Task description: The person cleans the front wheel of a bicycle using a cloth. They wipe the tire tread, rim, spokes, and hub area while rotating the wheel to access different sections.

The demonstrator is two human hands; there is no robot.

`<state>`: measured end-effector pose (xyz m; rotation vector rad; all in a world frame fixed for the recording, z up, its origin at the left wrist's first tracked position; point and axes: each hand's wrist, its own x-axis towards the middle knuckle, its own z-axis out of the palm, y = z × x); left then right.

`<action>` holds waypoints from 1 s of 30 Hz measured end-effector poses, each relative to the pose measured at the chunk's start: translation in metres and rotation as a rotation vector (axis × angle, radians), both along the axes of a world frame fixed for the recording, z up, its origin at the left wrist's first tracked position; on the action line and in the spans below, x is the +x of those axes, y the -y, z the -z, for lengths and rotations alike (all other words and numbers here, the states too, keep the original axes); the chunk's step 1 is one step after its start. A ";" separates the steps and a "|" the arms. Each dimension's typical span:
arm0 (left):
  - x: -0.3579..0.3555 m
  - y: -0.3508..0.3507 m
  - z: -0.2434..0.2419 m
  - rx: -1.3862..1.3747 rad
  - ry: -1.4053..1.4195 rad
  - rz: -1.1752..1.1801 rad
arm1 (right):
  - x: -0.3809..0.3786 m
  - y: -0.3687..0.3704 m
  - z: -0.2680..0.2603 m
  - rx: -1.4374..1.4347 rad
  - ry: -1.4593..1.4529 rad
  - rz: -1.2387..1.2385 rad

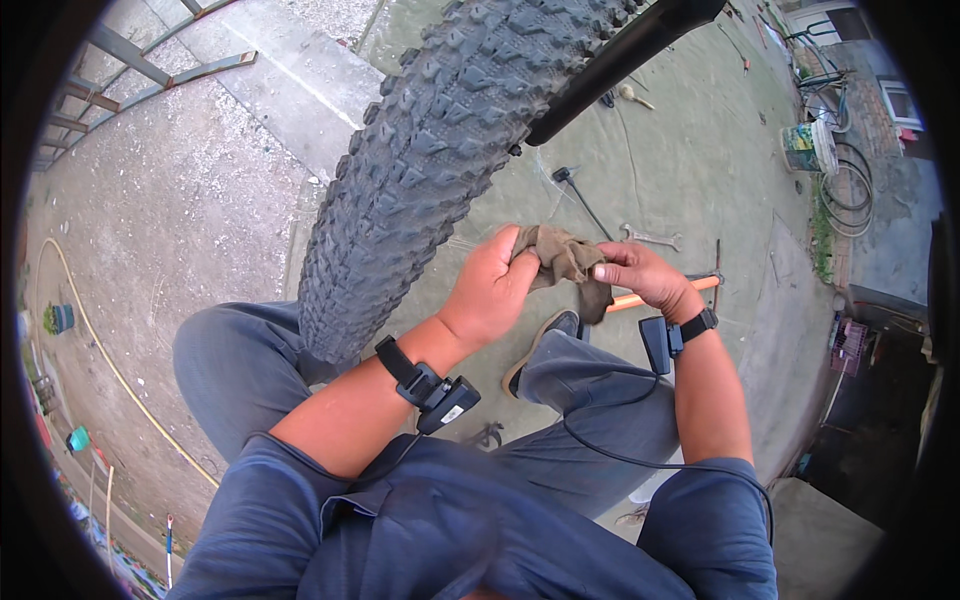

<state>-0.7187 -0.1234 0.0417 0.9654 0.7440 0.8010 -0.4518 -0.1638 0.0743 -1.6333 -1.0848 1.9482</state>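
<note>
A crumpled brown cloth (pixel 564 256) is stretched between my two hands above the ground. My left hand (pixel 493 279) grips its left end in a fist, thumb pressed on top. At the other end my right hand (pixel 646 276) pinches the fabric between thumb and fingers, and a loose darker flap hangs below. Just left of and beyond my hands stands a bicycle wheel with a knobbly tyre (pixel 427 157). A black fork leg (pixel 622 71) runs along the tyre's right side. My left knee is beside the tyre's lower end.
Beyond the cloth lie an open-ended spanner (pixel 651 238) and a black-headed tool (pixel 585 199). An orange-handled tool (pixel 637 300) is partly hidden by my right hand. A bucket (pixel 808 148) and coiled hose (pixel 847 191) are at right. A yellow hose (pixel 112 349) crosses the ground at left.
</note>
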 end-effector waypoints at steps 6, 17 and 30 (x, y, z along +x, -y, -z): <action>-0.016 -0.002 0.018 0.322 -0.630 0.059 | 0.012 0.002 -0.005 -0.057 0.218 0.034; 0.009 -0.001 -0.002 0.472 -0.398 0.136 | -0.066 -0.051 -0.043 0.525 0.528 -0.431; 0.026 -0.037 0.000 -0.115 -0.155 -0.291 | -0.054 -0.092 0.024 0.192 0.084 0.173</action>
